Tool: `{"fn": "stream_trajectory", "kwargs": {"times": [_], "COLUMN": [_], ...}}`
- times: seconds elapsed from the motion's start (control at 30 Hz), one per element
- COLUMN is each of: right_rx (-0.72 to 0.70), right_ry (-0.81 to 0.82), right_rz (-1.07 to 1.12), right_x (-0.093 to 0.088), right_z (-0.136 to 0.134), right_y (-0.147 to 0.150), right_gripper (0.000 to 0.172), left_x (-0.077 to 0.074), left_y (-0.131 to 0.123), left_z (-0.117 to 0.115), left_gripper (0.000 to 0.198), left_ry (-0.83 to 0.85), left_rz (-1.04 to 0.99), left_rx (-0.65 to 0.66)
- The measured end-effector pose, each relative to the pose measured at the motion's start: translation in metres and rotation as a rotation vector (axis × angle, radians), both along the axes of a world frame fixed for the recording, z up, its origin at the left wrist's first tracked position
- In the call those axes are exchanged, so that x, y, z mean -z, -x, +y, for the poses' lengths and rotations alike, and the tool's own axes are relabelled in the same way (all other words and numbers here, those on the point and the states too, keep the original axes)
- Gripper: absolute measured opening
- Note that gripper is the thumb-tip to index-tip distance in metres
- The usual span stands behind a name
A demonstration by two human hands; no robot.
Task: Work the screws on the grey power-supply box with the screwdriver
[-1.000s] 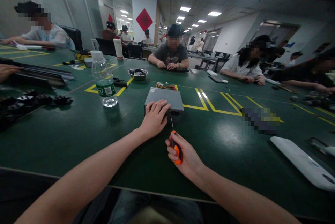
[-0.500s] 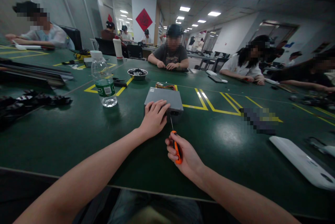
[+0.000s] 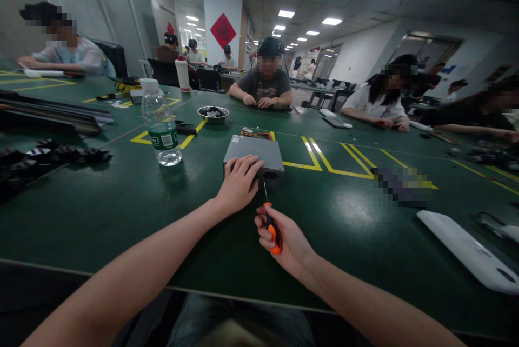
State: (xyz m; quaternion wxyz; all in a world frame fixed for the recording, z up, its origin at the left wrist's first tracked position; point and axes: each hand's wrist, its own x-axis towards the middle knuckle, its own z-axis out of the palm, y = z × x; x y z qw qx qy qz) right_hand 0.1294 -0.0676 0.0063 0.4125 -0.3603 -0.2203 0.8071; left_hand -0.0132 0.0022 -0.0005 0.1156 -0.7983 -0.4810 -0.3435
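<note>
A grey metal power supply unit (image 3: pixel 253 153) lies on the green table in front of me, its socket face turned toward me. My left hand (image 3: pixel 239 182) grips its near edge, fingers over the top and the thumb low at the front. An orange and black screwdriver (image 3: pixel 272 231) is in my right hand (image 3: pixel 286 236), fingers closed round the handle. Its thin shaft points up and away to the unit's front face, just left of the socket. What the tip touches is too small to make out. Colourful cables (image 3: pixel 257 134) bunch behind the unit.
Left of the unit stands a water bottle (image 3: pixel 162 133); behind it are a metal bowl (image 3: pixel 213 114) of small parts and a white cup (image 3: pixel 183 77). Dark metal parts (image 3: pixel 48 112) lie far left. A white device (image 3: pixel 466 247) is at right. Several people sit around the table.
The screwdriver handle has turned in my right hand, showing more black now, and has shifted very slightly left. My left hand and the power supply unit stay in place.
</note>
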Motion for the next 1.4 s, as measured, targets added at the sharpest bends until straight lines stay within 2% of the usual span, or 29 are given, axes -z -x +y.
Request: {"fn": "stream_trajectory", "kwargs": {"times": [0.17, 0.37, 0.57, 0.8, 1.03, 1.17, 1.4], "right_rx": [0.025, -0.018, 0.006, 0.041, 0.016, 0.036, 0.029], "right_ry": [-0.015, 0.004, -0.010, -0.050, 0.015, 0.007, -0.007], "right_rz": [-0.011, -0.008, -0.003, -0.014, 0.014, 0.018, -0.001], "right_x": [0.0008, 0.0007, 0.0026, 0.0020, 0.0001, 0.0030, 0.0009], "right_z": [-0.0014, -0.0015, -0.0010, -0.0036, -0.0028, -0.0006, -0.0026], "right_y": [0.0007, 0.0011, 0.0005, 0.0007, -0.0004, -0.0005, 0.0005], "right_gripper": [0.015, 0.026, 0.016, 0.017, 0.020, 0.011, 0.016], "left_x": [-0.0012, -0.0008, -0.0009, -0.0005, -0.0007, -0.0002, -0.0002], "left_y": [-0.0001, 0.0000, 0.0000, -0.0003, -0.0004, -0.0004, 0.0003], "left_z": [-0.0005, 0.0003, 0.0004, 0.0004, 0.0003, 0.0006, 0.0003], "left_gripper": [0.043, 0.044, 0.043, 0.043, 0.043, 0.043, 0.043], "left_ry": [0.001, 0.005, 0.003, -0.005, -0.003, -0.001, 0.000], "left_rz": [0.006, 0.002, 0.001, -0.003, -0.002, 0.000, 0.003], "left_rx": [-0.009, -0.005, -0.002, -0.006, 0.000, -0.003, 0.000]}}
